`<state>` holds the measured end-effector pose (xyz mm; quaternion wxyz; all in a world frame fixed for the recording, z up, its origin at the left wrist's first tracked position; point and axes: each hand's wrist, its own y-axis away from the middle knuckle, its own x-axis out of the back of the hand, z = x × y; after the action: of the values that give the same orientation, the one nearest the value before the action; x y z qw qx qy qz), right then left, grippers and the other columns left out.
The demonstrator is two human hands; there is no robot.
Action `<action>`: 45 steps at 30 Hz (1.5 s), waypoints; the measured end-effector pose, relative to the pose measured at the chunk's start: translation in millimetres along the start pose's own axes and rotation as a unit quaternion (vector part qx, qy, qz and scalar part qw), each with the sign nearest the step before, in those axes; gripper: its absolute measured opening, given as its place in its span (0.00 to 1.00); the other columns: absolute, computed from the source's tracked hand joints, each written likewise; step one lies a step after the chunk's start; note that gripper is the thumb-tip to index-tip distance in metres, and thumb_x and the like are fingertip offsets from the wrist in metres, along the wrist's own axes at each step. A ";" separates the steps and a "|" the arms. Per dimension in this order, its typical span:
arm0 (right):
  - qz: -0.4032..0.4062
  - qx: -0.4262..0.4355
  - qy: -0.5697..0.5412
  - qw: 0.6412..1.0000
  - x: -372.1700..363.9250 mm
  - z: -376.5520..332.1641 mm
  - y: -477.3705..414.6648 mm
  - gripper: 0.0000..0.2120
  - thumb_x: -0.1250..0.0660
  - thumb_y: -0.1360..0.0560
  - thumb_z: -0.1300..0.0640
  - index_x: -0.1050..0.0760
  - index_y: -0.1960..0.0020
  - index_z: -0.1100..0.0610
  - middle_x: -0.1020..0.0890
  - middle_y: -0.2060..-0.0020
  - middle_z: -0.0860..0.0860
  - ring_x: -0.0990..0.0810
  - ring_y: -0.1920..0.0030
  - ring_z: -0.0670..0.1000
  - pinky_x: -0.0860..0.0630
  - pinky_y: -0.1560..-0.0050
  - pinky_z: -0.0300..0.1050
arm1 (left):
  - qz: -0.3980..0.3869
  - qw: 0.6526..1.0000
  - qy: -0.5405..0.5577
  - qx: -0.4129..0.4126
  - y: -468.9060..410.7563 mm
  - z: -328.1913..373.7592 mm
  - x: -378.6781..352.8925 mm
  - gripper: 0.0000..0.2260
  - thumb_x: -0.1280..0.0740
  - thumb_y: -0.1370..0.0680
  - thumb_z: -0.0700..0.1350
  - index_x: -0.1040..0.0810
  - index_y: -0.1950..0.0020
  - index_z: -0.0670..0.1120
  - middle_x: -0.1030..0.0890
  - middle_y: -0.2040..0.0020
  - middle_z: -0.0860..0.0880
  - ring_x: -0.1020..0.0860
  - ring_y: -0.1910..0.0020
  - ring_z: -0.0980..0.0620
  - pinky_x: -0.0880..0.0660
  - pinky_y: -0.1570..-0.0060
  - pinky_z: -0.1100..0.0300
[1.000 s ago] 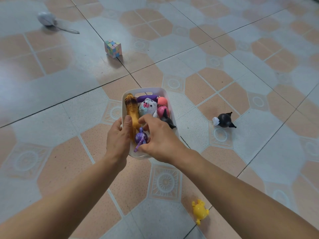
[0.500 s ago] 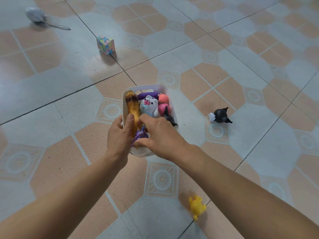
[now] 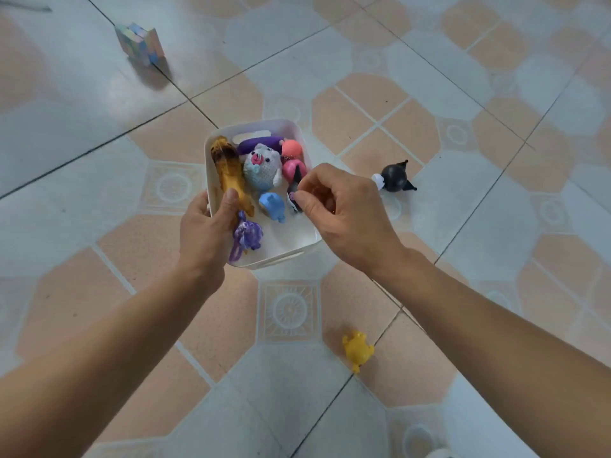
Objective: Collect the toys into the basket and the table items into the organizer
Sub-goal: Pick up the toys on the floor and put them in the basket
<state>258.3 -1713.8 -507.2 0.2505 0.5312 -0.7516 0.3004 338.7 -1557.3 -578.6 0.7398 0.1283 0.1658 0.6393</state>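
black figure off the basket's right edge, right hand nearest

my left hand grips the left rim of the white basket, thumb pressed over the edge onto the brown plush toy. my right hand hovers over the basket's right edge, fingers curled loosely inward with thumb and forefinger nearly meeting; i see nothing pinched between them.

the coming move, as i judge it, turns on the black figure toy. it lies on the floor just beyond the basket's right edge, on the far side of my right hand, so that hand is the nearer. its long axis runs roughly left to right, white face towards the basket.

inside the basket: the brown plush along the left wall, a grey crocheted animal in the middle, a purple piece at the far end, two pink balls on the right, a blue toy, a small dark figure and a purple figure at the near left.

on the floor lie a yellow toy near my right forearm and a puzzle cube well beyond the far-left corner.
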 end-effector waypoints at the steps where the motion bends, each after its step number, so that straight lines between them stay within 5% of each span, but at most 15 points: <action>1: 0.017 -0.012 0.003 1.000 5.9 6.8 9.7 0.05 0.33 0.25 0.59 0.24 0.57 0.61 0.25 0.69 0.48 0.30 0.70 0.45 0.31 0.66 0.42 | -0.005 1.000 -0.005 -0.002 1.8 -4.0 -2.1 0.08 0.34 0.21 0.50 0.22 0.47 0.46 0.17 0.56 0.48 0.18 0.60 0.53 0.20 0.55 0.56; 6: 0.025 -0.067 0.044 0.996 23.1 43.4 65.6 0.05 0.34 0.24 0.60 0.25 0.58 0.61 0.25 0.71 0.49 0.31 0.72 0.46 0.32 0.68 0.42 | -0.031 0.999 -0.025 0.002 9.1 -20.1 -9.1 0.04 0.34 0.21 0.49 0.23 0.54 0.50 0.19 0.59 0.50 0.19 0.64 0.58 0.20 0.61 0.62; 9: -0.096 -0.150 0.082 0.981 21.5 64.1 103.7 0.08 0.34 0.24 0.52 0.26 0.55 0.57 0.25 0.67 0.48 0.27 0.67 0.47 0.27 0.64 0.47 | -0.048 0.998 -0.050 0.005 9.5 -28.8 -10.9 0.05 0.34 0.21 0.49 0.23 0.53 0.50 0.19 0.58 0.50 0.19 0.63 0.56 0.20 0.58 0.59; 12: -0.261 -0.236 0.176 0.919 10.3 74.4 140.4 0.21 0.33 0.28 0.40 0.30 0.46 0.55 0.25 0.55 0.50 0.24 0.55 0.54 0.26 0.57 0.49 | -0.070 0.995 -0.066 0.009 12.1 -34.7 -13.5 0.04 0.34 0.21 0.50 0.23 0.53 0.51 0.19 0.59 0.51 0.20 0.63 0.57 0.20 0.58 0.59; 14: -0.303 -0.262 0.201 0.894 -0.9 76.1 157.0 0.28 0.32 0.31 0.36 0.33 0.42 0.55 0.26 0.48 0.52 0.24 0.51 0.57 0.27 0.56 0.48 | -0.080 0.994 -0.068 0.009 15.7 -35.9 -15.4 0.05 0.34 0.21 0.50 0.23 0.54 0.51 0.18 0.63 0.54 0.21 0.68 0.58 0.22 0.63 0.59; 18: -0.299 -0.289 0.212 0.885 -20.0 83.9 176.4 0.37 0.26 0.36 0.37 0.36 0.37 0.54 0.28 0.48 0.53 0.24 0.53 0.58 0.31 0.62 0.45 | -0.112 0.991 -0.075 0.006 25.8 -37.8 -20.6 0.08 0.36 0.20 0.49 0.26 0.57 0.48 0.23 0.75 0.54 0.29 0.82 0.56 0.32 0.80 0.66; 23: -0.279 -0.275 0.181 0.902 -24.6 94.2 177.7 0.20 0.30 0.30 0.54 0.33 0.43 0.58 0.31 0.55 0.54 0.26 0.60 0.57 0.35 0.71 0.43 | -0.115 0.991 -0.068 0.016 30.9 -37.9 -21.7 0.06 0.35 0.21 0.49 0.24 0.55 0.49 0.20 0.66 0.50 0.23 0.74 0.57 0.26 0.73 0.65; 30: -0.013 -0.291 0.075 0.954 29.6 74.8 114.6 0.23 0.28 0.31 0.57 0.28 0.38 0.53 0.28 0.48 0.51 0.25 0.53 0.51 0.33 0.60 0.36 | -0.100 0.993 -0.060 0.010 32.5 -34.4 -22.8 0.06 0.36 0.20 0.47 0.24 0.50 0.45 0.20 0.73 0.57 0.23 0.74 0.62 0.25 0.73 0.68; 33: 0.057 -0.264 -0.029 0.962 55.2 41.9 90.7 0.19 0.27 0.31 0.55 0.29 0.43 0.52 0.23 0.53 0.45 0.23 0.58 0.45 0.26 0.59 0.38 | -0.093 0.994 -0.056 0.017 33.5 -32.1 -23.2 0.08 0.36 0.20 0.48 0.24 0.45 0.44 0.19 0.70 0.55 0.22 0.72 0.59 0.24 0.72 0.66; 39: -0.101 -0.124 0.020 0.987 41.8 0.6 65.9 0.13 0.27 0.31 0.53 0.22 0.49 0.55 0.21 0.55 0.50 0.23 0.58 0.49 0.25 0.58 0.45 | -0.075 0.994 -0.072 0.014 29.1 -32.3 -26.2 0.11 0.35 0.21 0.51 0.22 0.44 0.45 0.19 0.63 0.51 0.21 0.70 0.59 0.24 0.65 0.60; 45: -0.209 -0.085 0.188 0.956 7.8 -0.5 60.4 0.20 0.30 0.28 0.45 0.27 0.41 0.55 0.27 0.48 0.53 0.25 0.51 0.55 0.27 0.54 0.48 | -0.072 0.995 -0.069 0.002 30.1 -30.9 -27.4 0.13 0.35 0.21 0.50 0.22 0.42 0.44 0.19 0.62 0.51 0.20 0.68 0.60 0.23 0.68 0.62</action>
<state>198.6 -1703.0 -512.6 0.4887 0.5870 -0.5857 0.2711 295.4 -1580.5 -592.4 0.7933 0.1617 0.1248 0.5735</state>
